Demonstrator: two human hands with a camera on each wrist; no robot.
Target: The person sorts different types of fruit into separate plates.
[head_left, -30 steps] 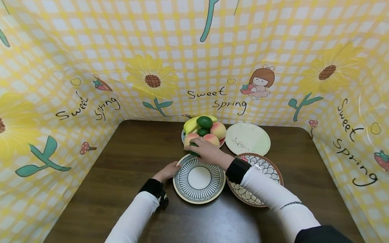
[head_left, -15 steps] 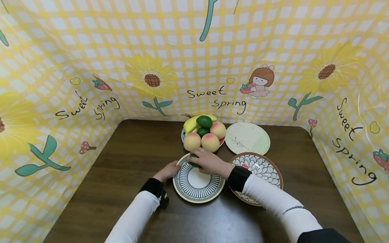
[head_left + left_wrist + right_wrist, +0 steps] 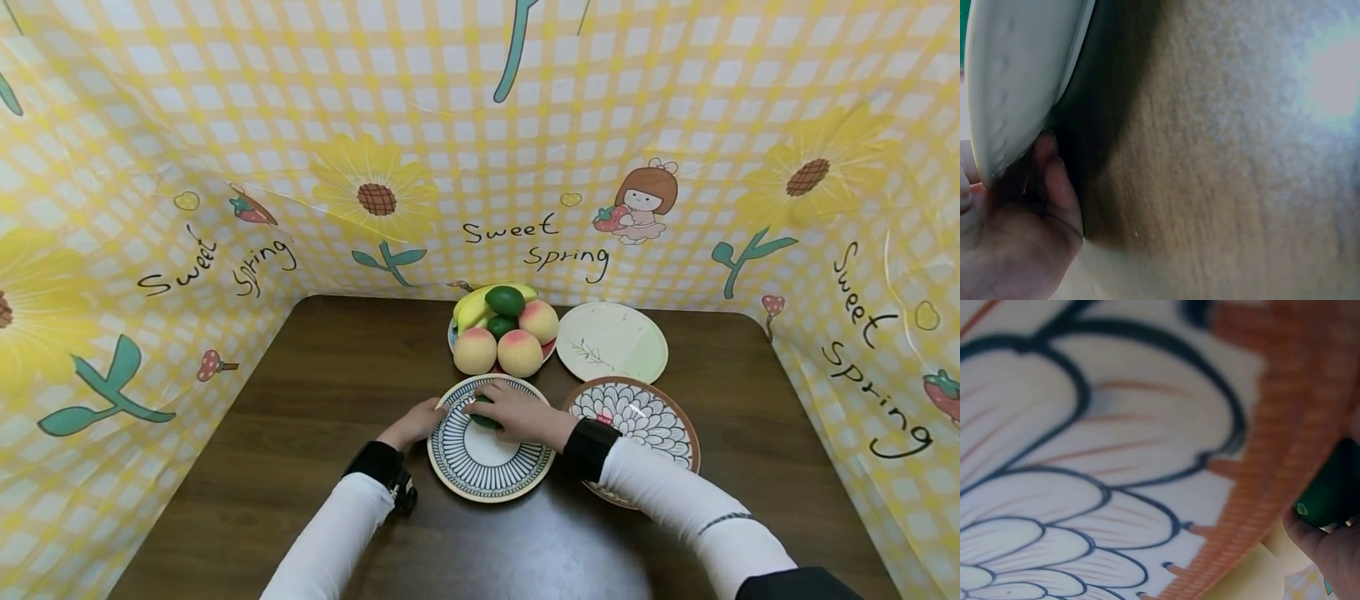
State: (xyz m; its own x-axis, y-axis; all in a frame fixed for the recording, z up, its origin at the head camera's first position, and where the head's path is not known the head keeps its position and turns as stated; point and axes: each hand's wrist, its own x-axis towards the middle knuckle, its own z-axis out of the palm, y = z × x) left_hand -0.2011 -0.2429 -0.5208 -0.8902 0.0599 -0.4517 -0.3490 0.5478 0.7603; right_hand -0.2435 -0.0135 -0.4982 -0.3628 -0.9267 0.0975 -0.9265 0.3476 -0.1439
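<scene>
In the head view my left hand pinches the left rim of a striped black-and-white plate. The left wrist view has the thumb above and the fingers curled under the pale underside, which tilts up from the wood. Over the upper middle of this plate, my right hand grips a dark green oval fruit from above, fingers covering much of it. A small stem nub shows on the fruit in the right wrist view, above the fingers.
Behind stands a fruit plate with bananas, peaches and green fruits. A pale green plate lies at back right. The right forearm crosses a brown-rimmed petal-patterned plate. Patterned cloth walls the table.
My right hand has brought the green fruit from in front of the peaches toward me, over the striped plate, uncovering the front peaches. My left hand stays at the rim.
</scene>
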